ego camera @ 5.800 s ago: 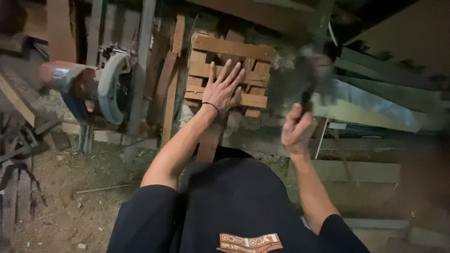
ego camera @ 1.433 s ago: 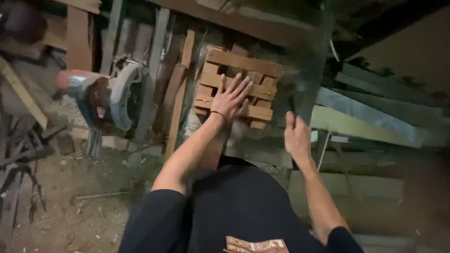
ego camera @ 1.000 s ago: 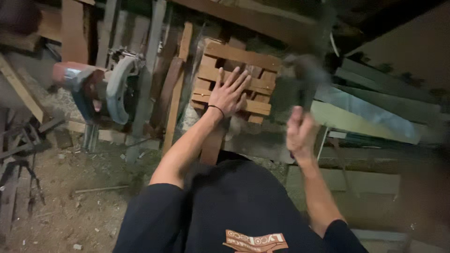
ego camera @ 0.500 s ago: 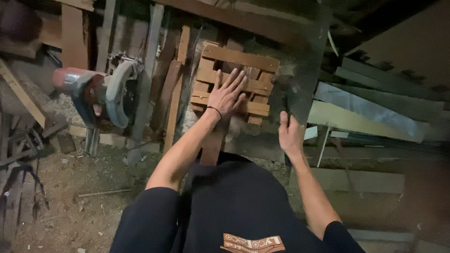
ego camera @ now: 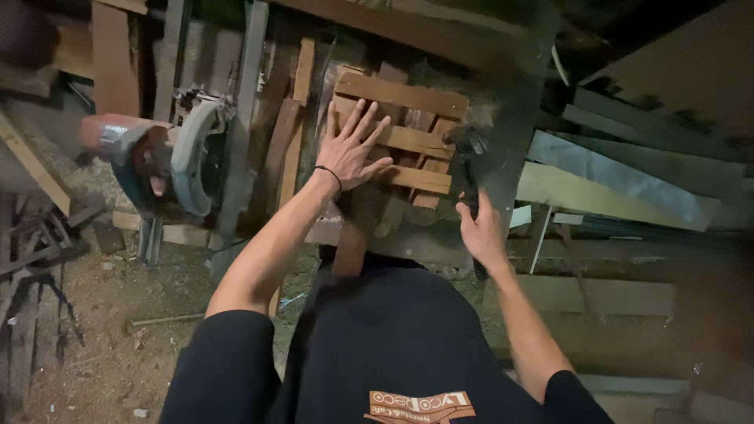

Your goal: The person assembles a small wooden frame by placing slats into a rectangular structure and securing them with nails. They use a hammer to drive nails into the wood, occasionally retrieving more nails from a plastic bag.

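Left hand point(ego camera: 351, 153) is spread flat on the small slatted wooden frame point(ego camera: 397, 141) on the bench to pin it down, while the right hand point(ego camera: 481, 232) is fisted around a hammer point(ego camera: 469, 169) whose head sits at the frame's right edge, circular saw point(ego camera: 169, 161) parked off left.

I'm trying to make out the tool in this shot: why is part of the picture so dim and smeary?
In the head view, light falls mainly on the slatted wooden piece and the left hand. The corners sink into dark shadow. The hammer in the right hand is motion-blurred. The circular saw looks slightly soft.
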